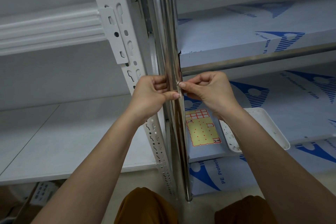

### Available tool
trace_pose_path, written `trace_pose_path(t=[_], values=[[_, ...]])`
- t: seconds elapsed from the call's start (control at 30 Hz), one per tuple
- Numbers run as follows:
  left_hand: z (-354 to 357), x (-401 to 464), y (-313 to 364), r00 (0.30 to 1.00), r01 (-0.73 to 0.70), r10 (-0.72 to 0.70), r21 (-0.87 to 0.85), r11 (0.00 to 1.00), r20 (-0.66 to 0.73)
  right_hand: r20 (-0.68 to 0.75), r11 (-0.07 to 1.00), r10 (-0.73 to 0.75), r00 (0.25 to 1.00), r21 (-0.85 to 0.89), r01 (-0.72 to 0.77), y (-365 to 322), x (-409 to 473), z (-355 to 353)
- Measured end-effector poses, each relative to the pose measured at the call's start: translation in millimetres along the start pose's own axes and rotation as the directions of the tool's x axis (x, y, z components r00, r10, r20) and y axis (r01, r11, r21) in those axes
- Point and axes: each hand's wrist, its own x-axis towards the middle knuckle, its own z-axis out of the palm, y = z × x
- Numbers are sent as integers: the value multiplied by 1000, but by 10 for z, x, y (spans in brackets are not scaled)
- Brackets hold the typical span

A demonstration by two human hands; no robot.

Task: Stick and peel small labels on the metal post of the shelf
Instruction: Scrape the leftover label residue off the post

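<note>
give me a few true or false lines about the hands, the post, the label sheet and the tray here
1. Both hands work at the shiny metal post. True.
2. The left hand holds the yellow label sheet. False: the sheet lies on the shelf, and that hand grips the post.
3. The right hand pinches at the post's edge. True.
4. The white tray sits on the floor. False: it sits on the shelf, right of the sheet.
5. Most labels are gone from the sheet. True.

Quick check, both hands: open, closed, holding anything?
Left hand: fingers curled round the shiny metal post, thumb pressed on its front.
Right hand: fingers pinch a small label at the post.
</note>
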Motion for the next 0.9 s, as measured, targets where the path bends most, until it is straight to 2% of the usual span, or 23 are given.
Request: trace_pose_path(t=[0.2, 0.4, 0.9], values=[[-22, 37, 5, 999, 32, -32, -2, 999, 21, 8, 995, 69, 998, 76, -70, 57, 43, -18], [-25, 35, -2, 999, 34, -34, 4, 999, 13, 29, 993, 74, 997, 93, -76, 12, 60, -17], [-32, 20, 26, 999, 42, -42, 46, 998, 1, 25, 999, -6, 1000, -39, 7, -61, 97, -50]])
